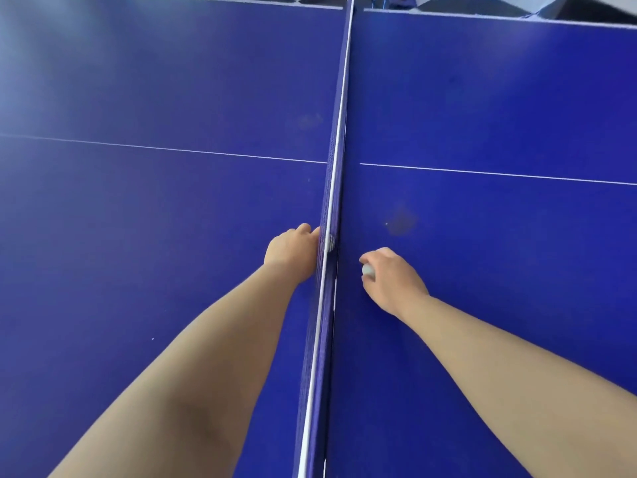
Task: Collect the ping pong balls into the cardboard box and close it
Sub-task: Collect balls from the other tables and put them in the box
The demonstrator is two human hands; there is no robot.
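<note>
My right hand is on the right half of the blue ping pong table, fingers curled around a white ping pong ball that peeks out at its left side. My left hand lies on the left half, pressed against the net; its fingers are hidden against the mesh, and a small white patch shows just past them at the net. Whether it holds anything I cannot tell. No cardboard box is in view.
The net with its white top band runs from the near edge to the far edge between my arms. A white centre line crosses both halves. Beyond the table's far edge there are dark shapes.
</note>
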